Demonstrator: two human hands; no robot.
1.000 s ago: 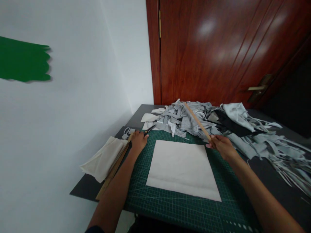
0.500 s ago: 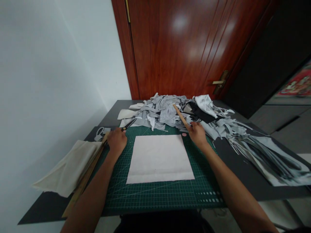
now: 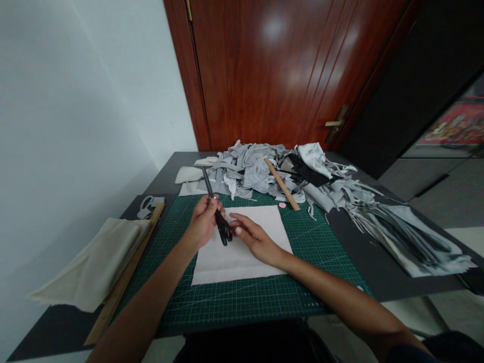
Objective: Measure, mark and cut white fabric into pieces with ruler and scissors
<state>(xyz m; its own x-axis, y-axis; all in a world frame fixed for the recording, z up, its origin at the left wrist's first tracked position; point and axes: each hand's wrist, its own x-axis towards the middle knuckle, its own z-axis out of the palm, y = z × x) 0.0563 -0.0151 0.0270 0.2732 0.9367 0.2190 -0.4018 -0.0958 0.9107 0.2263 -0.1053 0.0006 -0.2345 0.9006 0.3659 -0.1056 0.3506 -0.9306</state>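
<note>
My left hand (image 3: 206, 217) grips a pair of black-handled scissors (image 3: 223, 228) around the pivot, with the closed blades pointing away from me. Close beside the handles is my right hand (image 3: 251, 237), its fingers apart and holding nothing; whether a fingertip touches the handles I cannot tell. Both hands are above a white rectangle of cloth (image 3: 234, 262), which lies flat on the green cutting mat (image 3: 234, 302) and is partly hidden by them. Beyond my right hand, a short wooden ruler (image 3: 282, 184) rests with its far end on the heap of scraps.
Grey and white fabric scraps (image 3: 253, 166) are heaped along the back, against the door side. More strips (image 3: 419, 242) lie at the right. Folded cream cloth (image 3: 98, 257) and a long wooden ruler (image 3: 124, 277) sit at the left, near a white roll (image 3: 145, 206). A pink disc (image 3: 282, 205) lies on the mat.
My left hand has brought the scissors from the mat's left side to above the white cloth. My right hand has let go of the short wooden ruler and moved left toward the handles.
</note>
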